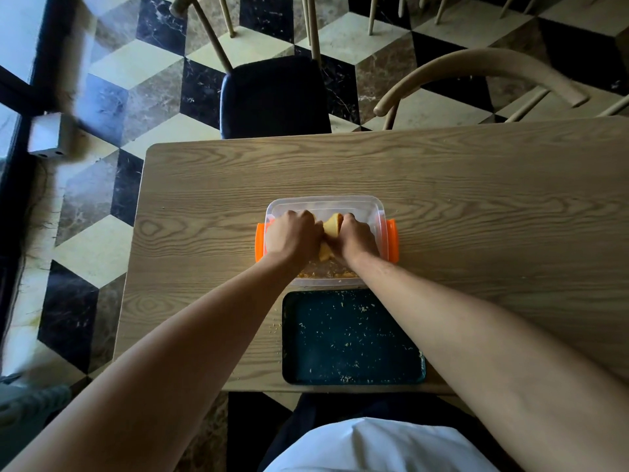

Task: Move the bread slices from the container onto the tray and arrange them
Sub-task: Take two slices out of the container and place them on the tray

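The bread slices (pixel 332 229) sit inside the clear container (pixel 360 204), gathered near its middle, with a pale yellow wedge showing between the two hands and another bit lower down towards the container's near wall. The left hand (pixel 292 235) and the right hand (pixel 357 236) are both down in the container, fingers curled and pressed in against the bread from either side; the fingertips themselves are hidden under the knuckles, so how many slices are held cannot be told.

Just on the near side of the container lies the dark tray (pixel 354 337), bare of bread but dusted with crumbs, its far rim close to the container's near wall. Orange clips (pixel 392 240) stand at the container's two short ends. All of it rests on the wooden table (pixel 476 199).

The likely trouble is in the lift: squeezed from both sides, soft slices may buckle, tear or crumble, and loose ones may drop back. The near wall could also catch the bread on its way to the tray, and the light container might drag along
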Demonstrator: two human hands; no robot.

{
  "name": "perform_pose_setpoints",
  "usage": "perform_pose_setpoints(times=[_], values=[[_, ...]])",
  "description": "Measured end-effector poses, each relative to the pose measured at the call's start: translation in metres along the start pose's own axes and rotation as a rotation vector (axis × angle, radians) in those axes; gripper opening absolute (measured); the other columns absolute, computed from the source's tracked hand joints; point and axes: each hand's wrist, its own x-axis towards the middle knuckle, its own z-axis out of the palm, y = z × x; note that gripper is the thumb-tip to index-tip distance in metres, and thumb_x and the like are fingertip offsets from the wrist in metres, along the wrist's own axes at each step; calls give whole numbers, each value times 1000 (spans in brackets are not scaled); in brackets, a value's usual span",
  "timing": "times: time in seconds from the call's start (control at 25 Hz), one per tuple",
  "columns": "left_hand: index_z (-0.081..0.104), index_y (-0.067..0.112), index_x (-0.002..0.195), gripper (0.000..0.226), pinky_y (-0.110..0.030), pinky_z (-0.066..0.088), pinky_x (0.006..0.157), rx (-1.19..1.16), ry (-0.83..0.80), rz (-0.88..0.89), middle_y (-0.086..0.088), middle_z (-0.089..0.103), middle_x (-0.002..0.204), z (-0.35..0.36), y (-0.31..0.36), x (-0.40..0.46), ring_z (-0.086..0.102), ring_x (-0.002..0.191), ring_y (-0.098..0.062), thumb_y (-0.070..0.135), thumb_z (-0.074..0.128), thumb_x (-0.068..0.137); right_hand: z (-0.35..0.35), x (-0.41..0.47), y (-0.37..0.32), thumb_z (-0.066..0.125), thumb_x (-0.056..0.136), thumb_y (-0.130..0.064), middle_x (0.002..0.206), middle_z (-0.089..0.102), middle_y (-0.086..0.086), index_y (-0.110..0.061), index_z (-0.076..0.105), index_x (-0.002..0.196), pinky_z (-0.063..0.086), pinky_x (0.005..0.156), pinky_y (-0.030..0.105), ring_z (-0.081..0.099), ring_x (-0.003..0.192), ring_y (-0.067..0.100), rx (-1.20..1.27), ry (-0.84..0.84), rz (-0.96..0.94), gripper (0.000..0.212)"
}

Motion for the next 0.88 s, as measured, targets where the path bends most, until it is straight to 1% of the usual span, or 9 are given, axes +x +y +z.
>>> perform_pose_setpoints(times=[0.08,0.16,0.28,0.36,0.52,0.6,0.68,0.8,0.88], values=[[65,5,84,28,-39,44,68,-68,-35,-120,-20,67,90,-3,-1,4,60,74,-38,30,56,92,1,-1,-1,77,78,-47,107,70,13,-8,52,118,41,66,32,63,85,29,-20,0,-24,61],[63,7,84,19,-34,37,62,-80,-67,-166,-16,63,87,-1,-2,6,52,69,-31,25,60,87,3,0,2,76,82,-33,110,69,13,-8,51,121,41,65,30,65,87,29,-59,-5,-23,52],[64,5,88,17,-32,38,54,-84,-69,-180,-13,61,86,3,-4,6,51,68,-29,22,62,85,4,2,3,50,99,-18,106,69,13,-11,53,103,34,51,24,52,63,12,6,23,41,8],[61,7,80,15,-31,39,52,-110,-45,-184,-14,63,82,4,-5,4,53,65,-30,22,63,84,2,1,4,38,103,-18,103,69,11,-16,50,89,28,47,23,44,58,6,33,40,62,18],[47,10,59,26,-26,35,47,-242,43,-248,-3,48,59,-5,-11,-6,50,56,-29,23,60,78,-15,-18,-4,51,96,-15,94,67,5,-14,53,105,40,58,29,62,80,23,19,69,-6,9],[53,6,61,26,-27,39,49,-335,95,-287,-4,50,57,-12,-17,-16,54,59,-32,26,61,74,-30,-35,-10,60,90,-14,98,68,7,-12,53,115,49,69,34,64,89,28,-15,102,-83,26],[60,4,63,27,-28,41,51,-453,172,-276,-7,56,56,-19,-27,-30,56,57,-30,29,64,73,-47,-54,-13,65,85,-19,100,67,6,-11,55,116,50,74,34,63,90,28,16,180,-124,34],[67,7,65,24,-28,40,52,-651,282,-203,-7,63,58,-31,-46,-58,53,55,-17,28,70,77,-71,-84,-8,66,80,-21,96,68,3,-13,60,110,45,65,30,62,83,25,172,248,-160,31],[72,13,70,15,-26,41,56,-877,302,-158,0,65,61,-39,-58,-83,53,56,-9,25,74,79,-81,-108,1,66,80,-21,92,71,0,-17,62,106,51,63,33,66,81,24,338,215,-182,26]])
